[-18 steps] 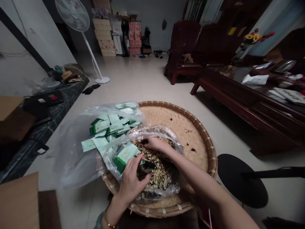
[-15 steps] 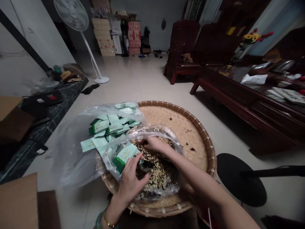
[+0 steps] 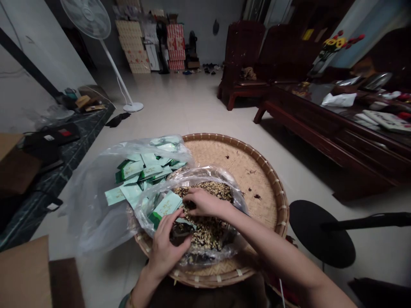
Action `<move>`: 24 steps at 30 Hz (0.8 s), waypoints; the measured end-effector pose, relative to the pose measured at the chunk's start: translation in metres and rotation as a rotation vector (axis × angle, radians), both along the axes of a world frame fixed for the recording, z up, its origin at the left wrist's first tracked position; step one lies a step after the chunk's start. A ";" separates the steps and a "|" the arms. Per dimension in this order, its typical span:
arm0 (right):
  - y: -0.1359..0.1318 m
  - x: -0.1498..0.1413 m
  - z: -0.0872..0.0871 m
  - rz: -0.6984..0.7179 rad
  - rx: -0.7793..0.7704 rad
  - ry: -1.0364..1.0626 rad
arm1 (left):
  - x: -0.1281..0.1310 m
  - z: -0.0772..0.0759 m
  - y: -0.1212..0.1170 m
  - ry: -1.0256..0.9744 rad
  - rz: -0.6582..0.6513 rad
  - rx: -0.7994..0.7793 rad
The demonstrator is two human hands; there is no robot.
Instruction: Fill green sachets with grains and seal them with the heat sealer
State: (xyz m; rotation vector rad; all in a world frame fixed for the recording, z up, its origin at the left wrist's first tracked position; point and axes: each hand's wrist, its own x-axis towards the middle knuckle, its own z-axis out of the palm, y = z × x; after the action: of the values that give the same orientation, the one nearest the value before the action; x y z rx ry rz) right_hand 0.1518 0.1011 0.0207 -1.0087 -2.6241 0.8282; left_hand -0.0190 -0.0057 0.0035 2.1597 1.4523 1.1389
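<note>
My left hand [image 3: 167, 241] is curled around a small mint-green packet [image 3: 186, 222], whose open mouth faces up over the loose dried mix [image 3: 215, 233] of pale and dark bits. Just beyond it, my right hand [image 3: 204, 203] has its fingers bent down toward the packet; what lies in them is hidden. The mix fills a clear plastic bag [image 3: 236, 188] with its top spread wide. A flat mint-green packet [image 3: 168, 204] lies inside the bag's left side. Below everything sits a round woven bamboo tray [image 3: 266, 171].
A second clear bag [image 3: 93, 188] with several green packets [image 3: 150, 171] overlaps the tray's left edge. A black round stand base [image 3: 321, 233] is at the right. Cardboard [image 3: 25, 269] lies lower left. A white fan [image 3: 112, 64] and a dark wooden table [image 3: 321, 128] stand beyond.
My right hand has moved from the far part of the mix nearer to the packet in my left hand. The whole view has shifted slightly.
</note>
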 end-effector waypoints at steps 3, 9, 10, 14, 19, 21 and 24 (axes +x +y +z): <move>-0.002 -0.005 -0.003 -0.066 -0.013 -0.013 | 0.000 0.001 0.002 -0.001 0.008 0.003; 0.000 0.014 0.008 -0.151 -0.069 0.045 | 0.005 0.004 0.009 -0.025 0.025 -0.049; -0.001 0.020 0.012 -0.175 -0.077 0.057 | 0.007 0.005 0.010 -0.033 0.029 -0.064; -0.007 0.043 0.037 -0.311 -0.197 0.211 | 0.017 0.004 0.017 -0.034 0.031 -0.118; -0.027 0.047 0.082 -0.291 -0.262 0.322 | 0.024 0.000 0.022 0.005 0.050 -0.125; -0.034 0.040 0.094 -0.255 -0.225 0.263 | 0.025 -0.001 0.022 0.002 0.062 -0.115; -0.042 0.029 0.101 -0.205 -0.132 0.186 | 0.025 -0.003 0.022 -0.014 0.077 -0.101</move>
State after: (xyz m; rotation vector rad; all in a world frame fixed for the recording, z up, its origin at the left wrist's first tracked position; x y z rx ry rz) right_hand 0.1807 0.0588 0.1218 -1.1508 -2.2926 1.0019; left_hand 0.0059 0.0164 0.0005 2.0404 1.5648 1.0791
